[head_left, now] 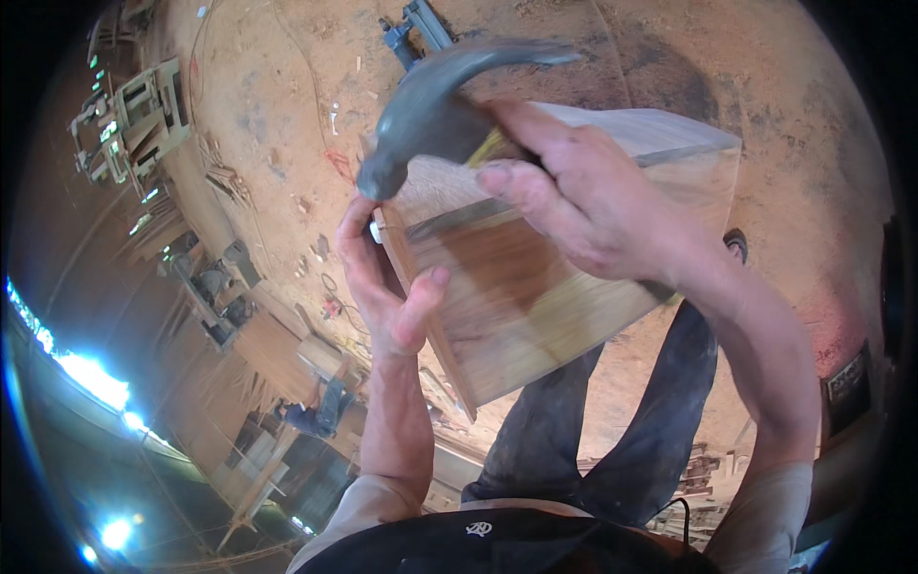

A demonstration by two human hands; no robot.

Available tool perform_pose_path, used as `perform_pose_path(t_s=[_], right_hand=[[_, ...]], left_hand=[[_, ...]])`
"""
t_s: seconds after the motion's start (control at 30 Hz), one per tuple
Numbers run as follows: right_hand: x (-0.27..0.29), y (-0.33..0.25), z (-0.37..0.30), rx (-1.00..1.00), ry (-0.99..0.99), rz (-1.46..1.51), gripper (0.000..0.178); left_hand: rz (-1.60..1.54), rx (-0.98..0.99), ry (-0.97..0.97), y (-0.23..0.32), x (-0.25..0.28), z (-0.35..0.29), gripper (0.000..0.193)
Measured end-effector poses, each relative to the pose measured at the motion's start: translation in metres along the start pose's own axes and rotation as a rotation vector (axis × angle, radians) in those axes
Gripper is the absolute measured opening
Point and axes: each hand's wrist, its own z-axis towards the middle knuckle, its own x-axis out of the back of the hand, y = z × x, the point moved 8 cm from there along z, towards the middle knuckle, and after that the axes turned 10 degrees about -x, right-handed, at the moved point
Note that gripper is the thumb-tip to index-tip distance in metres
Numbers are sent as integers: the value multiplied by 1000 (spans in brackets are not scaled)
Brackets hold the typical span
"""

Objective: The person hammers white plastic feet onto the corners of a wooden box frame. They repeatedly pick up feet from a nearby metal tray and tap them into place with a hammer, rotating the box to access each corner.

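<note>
A claw hammer (421, 115) is gripped near its head in my right hand (593, 206), above a wooden box (526, 354) that looks like a drawer. The hammer's striking face hangs over the upper left corner of the box, close to my left fingertips; motion blurs it. My left hand (387, 311) clasps the narrow end board (449, 368), thumb on the inner side and fingers around the outside. Beside those fingers a small white piece (376, 232) shows at the board's edge. Most of the hammer's handle is hidden by my right hand.
My legs (535, 430) are under and behind the box. A blue metal tool (421, 33) lies on the dusty floor (277, 115) ahead. Machinery (148, 115) stands at the far left; another person (320, 411) is at the lower left. Stacked wood pieces (698, 474) lie at the lower right.
</note>
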Motion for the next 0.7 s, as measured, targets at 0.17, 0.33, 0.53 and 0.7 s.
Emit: perform_pose_path(t_s=[0.17,0.33,0.53,0.7], right_hand=[[1,14,-32,-112,48,-15,46],[10,47,-121,-222,472,164,46],[1,28,-264,-275,590,845,51],[27,-41,-331,114,825,981,55]], left_hand=[[-4,-64,-46,-4,7,-1,92],[414,-110,-141,2,23,18,33],[911,-253,-111,77,-28,26,42],[-50,-58,-717,181,-191,-137,58]])
